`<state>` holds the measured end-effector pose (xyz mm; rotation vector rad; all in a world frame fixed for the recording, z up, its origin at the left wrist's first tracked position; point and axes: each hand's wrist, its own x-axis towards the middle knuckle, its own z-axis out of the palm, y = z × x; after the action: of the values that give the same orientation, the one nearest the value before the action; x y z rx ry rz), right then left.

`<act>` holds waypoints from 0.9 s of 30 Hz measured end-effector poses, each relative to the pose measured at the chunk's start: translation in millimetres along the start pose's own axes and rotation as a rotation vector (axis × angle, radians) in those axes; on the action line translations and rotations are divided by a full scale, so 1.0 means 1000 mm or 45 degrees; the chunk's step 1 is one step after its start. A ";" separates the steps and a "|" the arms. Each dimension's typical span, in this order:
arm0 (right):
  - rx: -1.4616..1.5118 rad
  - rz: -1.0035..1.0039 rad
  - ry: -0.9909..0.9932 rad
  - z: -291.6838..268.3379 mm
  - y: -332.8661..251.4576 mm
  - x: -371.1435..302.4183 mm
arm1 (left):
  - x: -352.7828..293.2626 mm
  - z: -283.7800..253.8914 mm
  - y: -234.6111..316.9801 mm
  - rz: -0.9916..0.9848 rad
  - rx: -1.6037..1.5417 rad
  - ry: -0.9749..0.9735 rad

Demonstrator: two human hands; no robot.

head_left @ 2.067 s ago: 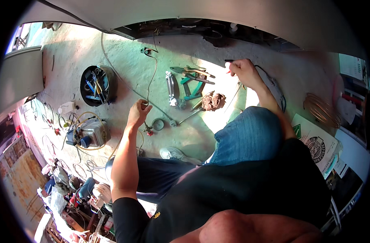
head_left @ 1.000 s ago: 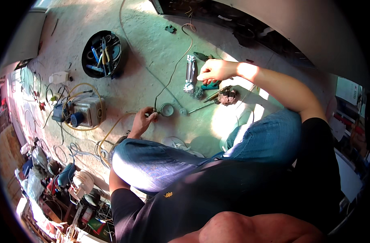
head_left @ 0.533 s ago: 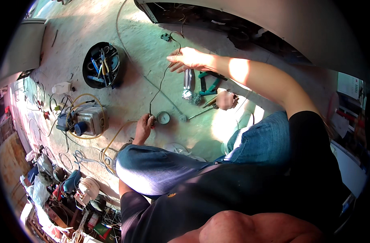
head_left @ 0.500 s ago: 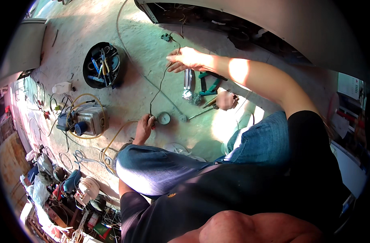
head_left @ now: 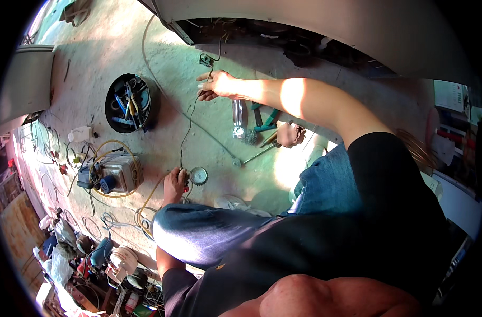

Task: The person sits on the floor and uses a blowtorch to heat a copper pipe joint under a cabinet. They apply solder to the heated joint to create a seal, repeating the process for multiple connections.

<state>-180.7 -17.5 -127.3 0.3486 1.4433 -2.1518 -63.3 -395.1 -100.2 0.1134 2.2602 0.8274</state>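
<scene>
My left hand [head_left: 173,185] is closed beside a round dial gauge [head_left: 198,176], around its fitting as far as I can see; a small red part shows next to the fingers. A yellow hose [head_left: 151,196] runs up to this hand. From its fingertips a thin dark line [head_left: 184,142] stretches away to my right hand [head_left: 217,85], which pinches it loosely with the index finger reaching out. Just beyond that hand, a small dark plug-like piece [head_left: 205,59] lies near the line, by the large pale appliance casing [head_left: 325,24].
A black tub [head_left: 152,113] holds pliers and other tools. Left of me stands a metal pump-like unit [head_left: 123,173]. A shiny silver cylinder [head_left: 237,119], green-handled tool [head_left: 270,121] and copper-coloured round piece [head_left: 290,135] lie under my right forearm. Clutter [head_left: 98,264] fills the lower left.
The whole view has shifted, with floor things lower in the picture. My right hand has moved left along the line, closer to the plug-like piece. My left hand stays at the gauge.
</scene>
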 end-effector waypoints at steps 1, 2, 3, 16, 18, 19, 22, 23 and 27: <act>0.005 0.012 0.006 0.001 0.000 0.001 | -0.004 -0.006 0.010 -0.017 0.008 0.013; 0.009 0.024 0.012 0.002 0.001 0.002 | -0.004 -0.007 0.005 0.049 0.108 0.038; 0.013 0.036 0.020 0.002 0.001 0.003 | -0.005 -0.009 -0.004 0.115 0.207 0.064; 0.094 0.198 0.201 0.002 0.004 0.004 | 0.022 0.045 -0.029 0.065 -0.094 0.041; 0.030 0.232 0.300 0.012 -0.006 -0.004 | 0.021 0.051 -0.040 -0.005 -0.168 0.045; -0.031 0.227 0.336 0.010 -0.007 -0.004 | 0.021 0.051 -0.035 -0.012 -0.197 0.025; -0.045 0.199 0.441 0.010 -0.009 -0.001 | 0.021 0.053 -0.025 0.007 -0.238 -0.002; 0.066 0.180 0.478 0.011 -0.009 0.002 | 0.021 0.053 -0.025 0.042 -0.221 0.005; 0.162 0.158 0.512 0.014 -0.009 0.013 | 0.020 0.053 -0.012 0.079 -0.279 0.022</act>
<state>-195.2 -31.4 -120.4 0.9372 1.4456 -2.1585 -41.8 -370.5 -147.5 0.0751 2.1751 1.1065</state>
